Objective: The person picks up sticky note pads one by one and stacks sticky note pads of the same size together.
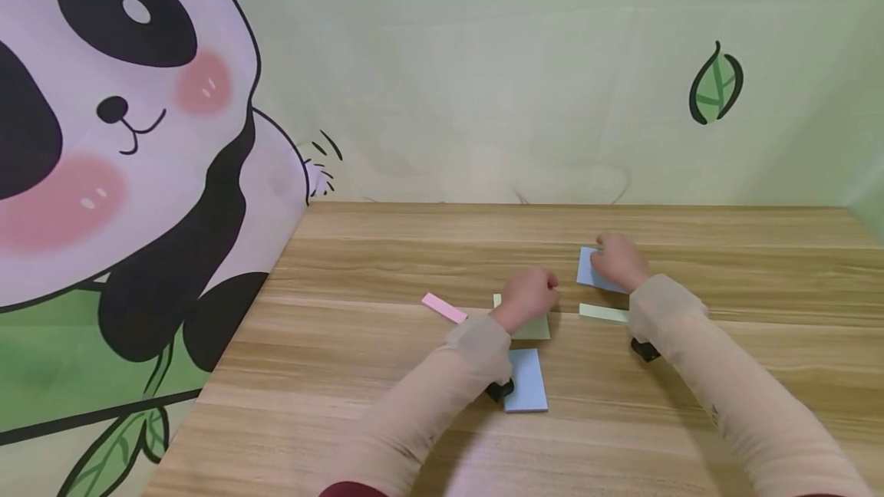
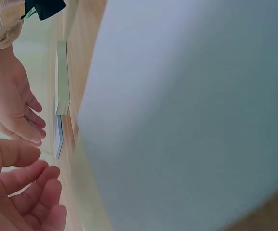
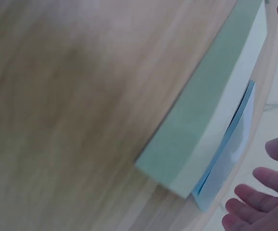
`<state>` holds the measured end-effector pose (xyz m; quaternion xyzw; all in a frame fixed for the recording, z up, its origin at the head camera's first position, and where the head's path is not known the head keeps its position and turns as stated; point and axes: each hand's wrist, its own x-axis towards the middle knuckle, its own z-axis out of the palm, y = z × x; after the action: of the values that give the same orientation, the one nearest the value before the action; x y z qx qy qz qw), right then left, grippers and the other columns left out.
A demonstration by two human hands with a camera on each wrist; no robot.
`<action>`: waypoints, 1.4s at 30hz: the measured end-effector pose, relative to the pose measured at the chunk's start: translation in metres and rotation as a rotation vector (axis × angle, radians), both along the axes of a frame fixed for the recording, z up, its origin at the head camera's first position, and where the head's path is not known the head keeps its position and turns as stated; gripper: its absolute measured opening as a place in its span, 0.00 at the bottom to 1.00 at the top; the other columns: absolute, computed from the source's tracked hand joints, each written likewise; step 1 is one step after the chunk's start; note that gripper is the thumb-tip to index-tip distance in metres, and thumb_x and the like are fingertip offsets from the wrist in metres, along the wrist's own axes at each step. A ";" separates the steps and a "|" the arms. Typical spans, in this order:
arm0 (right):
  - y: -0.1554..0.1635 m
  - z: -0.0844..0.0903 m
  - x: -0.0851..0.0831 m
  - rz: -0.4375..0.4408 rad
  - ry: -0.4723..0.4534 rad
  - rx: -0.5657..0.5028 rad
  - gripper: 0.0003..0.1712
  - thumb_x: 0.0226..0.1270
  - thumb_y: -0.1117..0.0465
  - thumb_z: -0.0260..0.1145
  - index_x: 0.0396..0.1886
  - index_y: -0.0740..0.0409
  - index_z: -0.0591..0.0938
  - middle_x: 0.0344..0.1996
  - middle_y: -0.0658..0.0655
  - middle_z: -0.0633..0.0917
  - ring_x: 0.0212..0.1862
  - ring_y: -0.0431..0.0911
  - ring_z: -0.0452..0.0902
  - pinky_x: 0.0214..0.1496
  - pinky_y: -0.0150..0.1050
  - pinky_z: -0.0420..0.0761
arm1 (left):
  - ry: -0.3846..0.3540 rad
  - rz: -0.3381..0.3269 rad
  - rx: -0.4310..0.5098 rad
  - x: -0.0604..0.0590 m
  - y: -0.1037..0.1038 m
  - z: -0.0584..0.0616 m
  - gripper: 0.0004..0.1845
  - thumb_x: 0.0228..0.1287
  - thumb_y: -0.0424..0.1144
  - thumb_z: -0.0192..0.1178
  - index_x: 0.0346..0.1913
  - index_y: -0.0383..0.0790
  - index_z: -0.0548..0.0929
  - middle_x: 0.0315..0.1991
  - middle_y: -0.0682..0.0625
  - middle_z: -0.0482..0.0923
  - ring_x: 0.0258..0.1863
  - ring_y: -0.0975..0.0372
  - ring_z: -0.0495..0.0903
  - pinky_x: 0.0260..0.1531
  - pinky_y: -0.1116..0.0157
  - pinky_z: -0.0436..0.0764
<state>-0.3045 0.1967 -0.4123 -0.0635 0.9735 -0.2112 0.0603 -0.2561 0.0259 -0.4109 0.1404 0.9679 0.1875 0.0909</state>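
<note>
My left hand [image 1: 528, 297], fingers loosely bent with nothing between them, hovers over a pale green sticky note pad [image 1: 535, 328]. Under that wrist lies a blue pad [image 1: 528, 382], which fills much of the left wrist view. Farther right, my right hand [image 1: 621, 263] hangs over another blue pad [image 1: 590, 267] and hides part of it. Its fingers [image 3: 269, 180] are spread apart and grip nothing. A narrow light green pad [image 1: 601, 313] lies beneath the right wrist; in the right wrist view it stands thick in front of the blue one.
A pink strip-shaped pad [image 1: 443, 307] lies slantwise left of my left hand. All the pads rest on a wood-grain table [image 1: 345, 374]. Behind its far edge hangs a pale green backdrop [image 1: 483, 98] printed with a panda and leaves.
</note>
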 end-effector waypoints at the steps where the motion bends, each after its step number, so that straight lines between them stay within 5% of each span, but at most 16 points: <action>1: 0.000 0.000 0.000 0.004 0.003 0.000 0.27 0.59 0.62 0.45 0.56 0.76 0.65 0.55 0.74 0.68 0.57 0.65 0.63 0.56 0.55 0.65 | -0.001 -0.011 0.008 -0.001 0.002 -0.001 0.13 0.57 0.40 0.53 0.45 0.46 0.80 0.41 0.56 0.80 0.32 0.67 0.74 0.31 0.73 0.71; 7: 0.003 -0.002 -0.001 0.024 -0.012 0.007 0.26 0.60 0.63 0.45 0.56 0.76 0.64 0.55 0.74 0.67 0.58 0.65 0.62 0.57 0.55 0.64 | -0.035 -0.048 0.009 0.000 0.012 -0.005 0.10 0.58 0.38 0.51 0.39 0.46 0.82 0.28 0.56 0.78 0.24 0.67 0.70 0.22 0.74 0.68; 12: 0.004 -0.003 0.000 0.020 -0.017 0.010 0.25 0.60 0.63 0.45 0.54 0.76 0.66 0.54 0.74 0.68 0.56 0.64 0.64 0.56 0.56 0.65 | -0.044 -0.037 -0.013 -0.001 0.018 -0.006 0.11 0.58 0.37 0.50 0.39 0.47 0.82 0.31 0.57 0.77 0.27 0.66 0.70 0.21 0.73 0.67; 19: 0.004 -0.003 0.002 0.011 0.005 0.019 0.23 0.58 0.64 0.45 0.51 0.75 0.69 0.51 0.74 0.71 0.49 0.61 0.70 0.51 0.55 0.68 | -0.019 -0.071 -0.056 -0.002 0.022 -0.005 0.09 0.58 0.36 0.50 0.33 0.46 0.82 0.23 0.56 0.73 0.22 0.64 0.68 0.17 0.73 0.64; 34: 0.008 -0.004 0.003 0.020 0.035 0.011 0.18 0.55 0.66 0.48 0.40 0.73 0.76 0.31 0.64 0.77 0.30 0.50 0.68 0.31 0.40 0.71 | -0.020 -0.068 -0.107 -0.003 0.025 -0.005 0.09 0.57 0.42 0.54 0.39 0.48 0.82 0.32 0.58 0.78 0.26 0.66 0.70 0.20 0.73 0.67; 42: 0.013 -0.001 0.008 -0.011 0.009 -0.015 0.19 0.58 0.64 0.47 0.42 0.75 0.74 0.41 0.71 0.78 0.38 0.56 0.74 0.38 0.46 0.74 | -0.058 0.003 -0.021 0.000 0.024 -0.004 0.08 0.56 0.37 0.53 0.21 0.44 0.75 0.14 0.56 0.64 0.14 0.66 0.63 0.12 0.73 0.61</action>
<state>-0.2963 0.2099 -0.4133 -0.0597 0.9724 -0.2187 0.0545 -0.2561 0.0502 -0.4146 0.1324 0.9670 0.1814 0.1203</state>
